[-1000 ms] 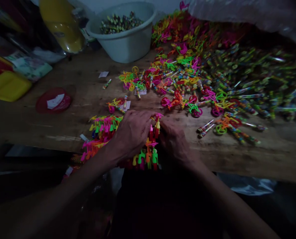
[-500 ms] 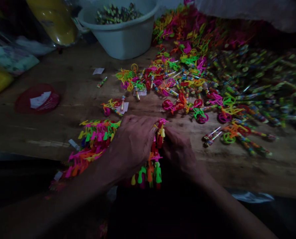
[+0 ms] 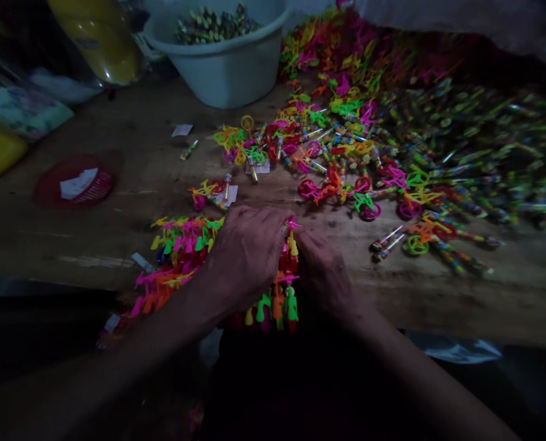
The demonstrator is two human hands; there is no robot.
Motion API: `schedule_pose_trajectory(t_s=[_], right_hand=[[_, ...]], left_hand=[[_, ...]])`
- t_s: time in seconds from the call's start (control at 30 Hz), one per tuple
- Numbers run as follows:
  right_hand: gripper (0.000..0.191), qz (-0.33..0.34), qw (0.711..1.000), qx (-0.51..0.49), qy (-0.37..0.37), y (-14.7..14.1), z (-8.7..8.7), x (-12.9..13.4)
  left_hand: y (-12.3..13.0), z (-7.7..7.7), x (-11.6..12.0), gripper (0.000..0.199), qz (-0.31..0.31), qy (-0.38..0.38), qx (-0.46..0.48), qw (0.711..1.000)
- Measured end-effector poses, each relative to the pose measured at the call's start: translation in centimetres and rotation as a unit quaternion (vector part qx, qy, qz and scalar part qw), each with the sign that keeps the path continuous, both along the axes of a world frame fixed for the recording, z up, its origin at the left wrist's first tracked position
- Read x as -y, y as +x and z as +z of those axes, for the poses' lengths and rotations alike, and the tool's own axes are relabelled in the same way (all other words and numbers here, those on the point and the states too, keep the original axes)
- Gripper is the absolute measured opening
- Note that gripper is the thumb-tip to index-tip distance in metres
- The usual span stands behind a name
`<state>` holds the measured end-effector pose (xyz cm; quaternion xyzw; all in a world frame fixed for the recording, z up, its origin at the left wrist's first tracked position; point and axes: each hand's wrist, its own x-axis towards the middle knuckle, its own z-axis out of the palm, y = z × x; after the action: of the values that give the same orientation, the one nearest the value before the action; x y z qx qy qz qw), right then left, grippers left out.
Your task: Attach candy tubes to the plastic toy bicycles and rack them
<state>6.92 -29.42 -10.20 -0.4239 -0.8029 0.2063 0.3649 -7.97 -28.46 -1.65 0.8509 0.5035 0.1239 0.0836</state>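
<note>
Rows of small bright plastic toys (image 3: 188,236) hang at the table's front edge, in pink, green, yellow and orange. My left hand (image 3: 252,251) lies over the right part of these rows, its fingers bent around the top of a toy. Close against it on the right, my right hand (image 3: 323,269) has its fingers curled at the same end toy. What the right fingertips hold is too dark and small to name. Below the hands hang more toys (image 3: 277,303), green, orange and yellow.
On the wooden table (image 3: 130,236) stand a white tub (image 3: 227,73) of small tubes and a red basket (image 3: 93,187) with paper. Colourful plastic bicycle pieces (image 3: 332,184) and a large heap of tubes (image 3: 484,141) spread over the right side. A yellow container (image 3: 101,46) is at the back left.
Both hands stay together at the end toy, and the right hand has moved slightly left and closer to the left. The hanging toys have risen a little in view.
</note>
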Motion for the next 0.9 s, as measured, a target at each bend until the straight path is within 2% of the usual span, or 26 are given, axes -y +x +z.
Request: schedule_pose_trajectory(t_s=[0.2, 0.37, 0.43, 0.53, 0.63, 0.7, 0.8, 0.9], right_hand=[[0.018, -0.034, 0.999, -0.017, -0.039, -0.6, -0.4, 0.5], [0.023, -0.039, 0.998, -0.036, -0.028, -1.1, -0.6, 0.4], [0.023, -0.017, 0.999, -0.040, -0.024, -0.2, -0.5, 0.2], [0.022, -0.005, 0.999, -0.041, -0.002, 2.8, 0.6, -0.6], [0.018, -0.129, 0.988, 0.006, 0.082, 6.2, 2.3, -3.2], [0.022, -0.174, 0.974, 0.081, 0.119, 7.8, 3.3, -5.7], [0.029, -0.163, 0.955, 0.211, 0.132, 8.7, 3.9, -9.6], [0.023, -0.118, 0.940, 0.292, 0.127, 8.8, 3.5, -12.6]], left_hand=[[0.1, 0.3, 0.1, 0.033, -0.010, -0.003, -0.025, 1.000], [0.5, 0.3, -0.3, 0.034, 0.005, 0.072, -0.057, 0.996], [0.7, 0.3, -0.5, 0.037, 0.002, 0.051, -0.046, 0.998], [0.9, 0.3, -0.6, 0.032, -0.016, -0.020, -0.023, 0.999], [1.0, 0.3, -0.6, 0.029, -0.010, -0.034, -0.017, 0.999], [1.0, 0.2, -0.6, 0.029, -0.007, -0.033, -0.014, 0.999], [1.0, 0.2, -0.5, 0.029, -0.004, -0.031, -0.005, 0.999], [0.9, 0.1, -0.4, 0.030, 0.001, -0.032, -0.004, 0.999]])
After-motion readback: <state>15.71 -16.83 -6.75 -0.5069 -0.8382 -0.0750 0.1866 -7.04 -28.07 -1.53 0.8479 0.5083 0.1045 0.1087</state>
